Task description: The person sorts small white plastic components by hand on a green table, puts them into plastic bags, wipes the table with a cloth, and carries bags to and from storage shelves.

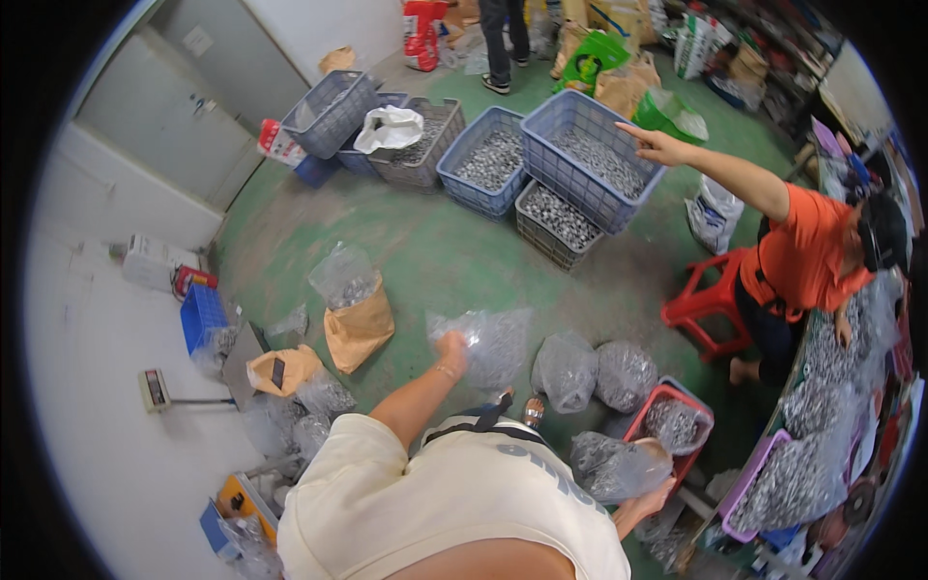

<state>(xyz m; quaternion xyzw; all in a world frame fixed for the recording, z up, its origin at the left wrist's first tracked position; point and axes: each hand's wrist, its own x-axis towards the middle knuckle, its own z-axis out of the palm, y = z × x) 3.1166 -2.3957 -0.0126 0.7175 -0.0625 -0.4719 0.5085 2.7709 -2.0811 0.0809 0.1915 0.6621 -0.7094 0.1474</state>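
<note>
My left hand (451, 353) reaches forward, closed on a clear plastic bag (495, 348) that hangs spread out over the floor and looks thin and nearly flat. At my right side, my right hand (650, 498) grips a clear plastic bag of small grey parts (611, 468), its fingers partly hidden by the plastic. Beyond that bag sits a red basket (684, 468) with another bag of grey parts (677, 425) in it. Two filled plastic bags, one (565, 372) and another (625, 375), stand on the floor just ahead of my feet.
Blue-grey crates (483, 198) of small metal parts stand ahead. A co-worker in an orange top (817, 246) sits on a red stool (701, 304), one arm stretched toward the crates. A brown sack (360, 333) stands left; a workbench heaped with parts (822, 411) lies right.
</note>
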